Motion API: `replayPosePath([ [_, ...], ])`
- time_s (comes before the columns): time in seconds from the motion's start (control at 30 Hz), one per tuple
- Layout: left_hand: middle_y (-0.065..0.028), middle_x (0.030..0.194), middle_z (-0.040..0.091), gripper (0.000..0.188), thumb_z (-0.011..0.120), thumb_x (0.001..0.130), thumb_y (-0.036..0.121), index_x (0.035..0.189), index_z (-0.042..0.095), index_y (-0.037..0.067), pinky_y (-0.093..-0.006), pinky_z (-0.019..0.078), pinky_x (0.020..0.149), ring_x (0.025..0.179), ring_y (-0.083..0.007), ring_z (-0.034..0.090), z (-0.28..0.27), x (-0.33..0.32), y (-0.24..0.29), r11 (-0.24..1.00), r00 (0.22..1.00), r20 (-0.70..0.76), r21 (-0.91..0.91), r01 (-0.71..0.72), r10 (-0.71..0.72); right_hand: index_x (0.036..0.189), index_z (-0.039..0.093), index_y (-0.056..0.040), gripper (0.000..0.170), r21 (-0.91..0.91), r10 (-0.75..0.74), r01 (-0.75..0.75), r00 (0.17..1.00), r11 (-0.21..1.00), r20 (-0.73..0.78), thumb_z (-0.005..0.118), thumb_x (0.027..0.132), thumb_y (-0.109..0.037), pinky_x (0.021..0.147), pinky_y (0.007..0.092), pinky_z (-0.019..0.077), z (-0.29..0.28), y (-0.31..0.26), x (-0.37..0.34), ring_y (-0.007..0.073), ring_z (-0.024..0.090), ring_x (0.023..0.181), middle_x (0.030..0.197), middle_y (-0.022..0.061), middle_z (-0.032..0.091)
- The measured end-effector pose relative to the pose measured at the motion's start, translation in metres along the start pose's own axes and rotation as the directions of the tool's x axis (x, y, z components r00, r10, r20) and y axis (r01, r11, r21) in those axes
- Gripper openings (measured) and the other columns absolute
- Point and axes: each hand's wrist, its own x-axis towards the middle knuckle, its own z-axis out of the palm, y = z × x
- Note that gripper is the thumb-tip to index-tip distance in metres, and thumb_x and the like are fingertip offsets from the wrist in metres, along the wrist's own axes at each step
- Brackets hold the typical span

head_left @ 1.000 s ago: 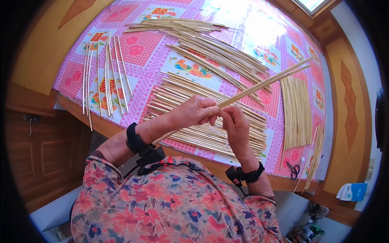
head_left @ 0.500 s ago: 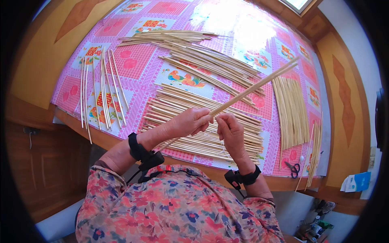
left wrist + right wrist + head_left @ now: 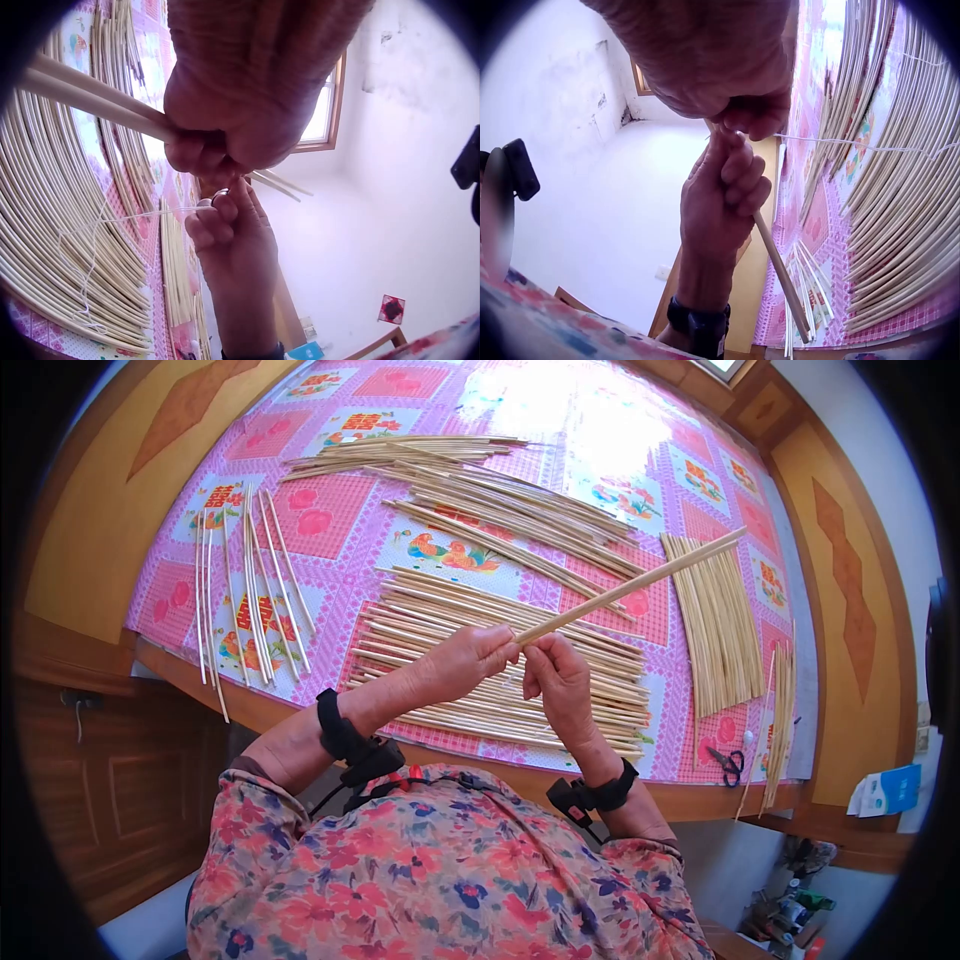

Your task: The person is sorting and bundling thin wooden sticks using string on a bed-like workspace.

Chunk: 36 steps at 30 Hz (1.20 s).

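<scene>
Stick row [image 3: 67,202] beneath held sticks [image 3: 640,586]; scissors [image 3: 728,762] rightward.

Sticks [image 3: 640,581] part-hidden in left grip [image 3: 468,662]

Pale tan sticks [image 3: 640,582], white thread [image 3: 832,141], pink checked tablecloth [image 3: 325,515], floral shirt [image 3: 440,870]

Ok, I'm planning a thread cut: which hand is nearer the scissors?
Right. In the head view, the right hand is up and left of the scissors, not touching them; the left hand is beyond it, farther left.
</scene>
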Motion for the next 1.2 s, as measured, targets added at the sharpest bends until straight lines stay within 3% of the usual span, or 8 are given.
replayPosePath([
  [0.4, -0.0106, 0.071, 0.052, 0.024, 0.044, 0.091, 0.023, 0.095, 0.051, 0.000, -0.0302, 0.0413, 0.057, 0.062, -0.0180, 0.050, 0.001, 0.006, -0.002, 0.998, 0.998, -0.040, 0.048, -0.039, 0.041, 0.087, 0.053, -0.0008, 0.016, 0.127, 0.135, -0.118, 0.983, 0.985, -0.127, 0.058, 0.083, -0.016, 0.035, 0.0161, 0.0330, 0.009, -0.004, 0.016, 0.0017, 0.045, 0.046, 0.069, 0.0024, 0.057],
  [0.73, -0.0136, 0.071, 0.056, 0.025, 0.042, 0.091, 0.023, 0.092, 0.051, 0.000, -0.0333, 0.0435, 0.058, 0.065, -0.0273, 0.056, 0.000, 0.009, -0.002, 0.994, 0.991, -0.074, -0.006, -0.108, 0.108, 0.095, 0.049, 0.0003, 0.016, 0.244, 0.123, -0.090, 0.985, 0.966, -0.122, 0.050, 0.086, -0.012, 0.035, 0.0166, 0.0348, 0.018, -0.006, 0.025, 0.0037, 0.042, 0.044, 0.064, 0.0004, 0.050],
  [0.93, -0.0159, 0.069, 0.054, 0.024, 0.042, 0.090, 0.024, 0.085, 0.050, 0.002, -0.0385, 0.0423, 0.058, 0.065, -0.0329, 0.055, -0.010, 0.018, -0.008, 0.957, 0.997, -0.054, 0.288, -0.038, 0.056, 0.108, 0.043, 0.0022, 0.029, 0.238, 0.132, -0.118, 0.990, 0.964, -0.042, 0.050, 0.087, -0.017, 0.036, 0.0161, 0.0347, 0.009, -0.008, 0.031, 0.0039, 0.043, 0.047, 0.065, 0.0011, 0.050],
  [1.0, -0.0169, 0.068, 0.053, 0.025, 0.042, 0.090, 0.025, 0.081, 0.049, 0.002, -0.0408, 0.0416, 0.057, 0.065, -0.0349, 0.053, -0.012, 0.023, -0.013, 0.961, 0.995, -0.051, 0.269, -0.071, 0.088, 0.106, 0.046, 0.0019, 0.030, 0.029, 0.217, -0.217, 0.976, 0.976, -0.016, 0.052, 0.087, -0.020, 0.039, 0.0190, 0.0370, -0.005, -0.011, 0.035, 0.0057, 0.048, 0.050, 0.065, 0.0017, 0.050],
  [1.03, -0.0170, 0.067, 0.053, 0.025, 0.042, 0.090, 0.026, 0.081, 0.048, 0.003, -0.0416, 0.0417, 0.057, 0.065, -0.0353, 0.053, -0.013, 0.025, -0.015, 0.922, 0.995, -0.052, 0.382, -0.060, 0.087, 0.099, 0.052, -0.0019, 0.027, -0.298, 0.125, -0.140, 0.990, 0.944, -0.070, 0.055, 0.084, -0.024, 0.044, 0.0258, 0.0418, -0.010, -0.012, 0.034, 0.0135, 0.052, 0.052, 0.069, 0.0050, 0.053],
  [1.07, -0.0172, 0.066, 0.052, 0.026, 0.041, 0.090, 0.026, 0.081, 0.048, 0.003, -0.0424, 0.0418, 0.057, 0.065, -0.0357, 0.053, -0.014, 0.025, -0.014, 0.872, 0.995, -0.052, 0.488, -0.045, 0.080, 0.099, 0.052, -0.0019, 0.027, -0.302, 0.126, -0.141, 0.990, 0.943, -0.068, 0.055, 0.084, -0.024, 0.044, 0.0258, 0.0418, -0.016, -0.015, 0.032, 0.0135, 0.052, 0.052, 0.069, 0.0050, 0.053],
  [1.13, -0.0176, 0.067, 0.053, 0.025, 0.042, 0.089, 0.026, 0.082, 0.048, 0.003, -0.0434, 0.0423, 0.057, 0.066, -0.0363, 0.053, -0.018, 0.028, -0.014, 0.870, 0.997, -0.063, 0.493, -0.009, 0.046, 0.089, 0.055, -0.0055, 0.021, -0.890, -0.255, 0.149, 0.966, 0.432, 0.038, 0.059, 0.081, -0.024, 0.050, 0.0333, 0.0441, -0.025, -0.024, 0.026, 0.0229, 0.054, 0.053, 0.075, 0.0079, 0.055],
  [1.2, -0.0178, 0.066, 0.053, 0.025, 0.042, 0.089, 0.026, 0.082, 0.048, 0.003, -0.0438, 0.0424, 0.058, 0.068, -0.0366, 0.053, -0.020, 0.030, -0.011, 0.842, 0.997, -0.001, 0.536, -0.065, 0.077, 0.081, 0.056, -0.0085, 0.014, -0.863, -0.311, 0.188, 0.950, 0.469, 0.038, 0.062, 0.076, -0.020, 0.055, 0.0354, 0.0432, -0.018, -0.043, 0.024, 0.0257, 0.052, 0.058, 0.075, 0.0071, 0.053],
])
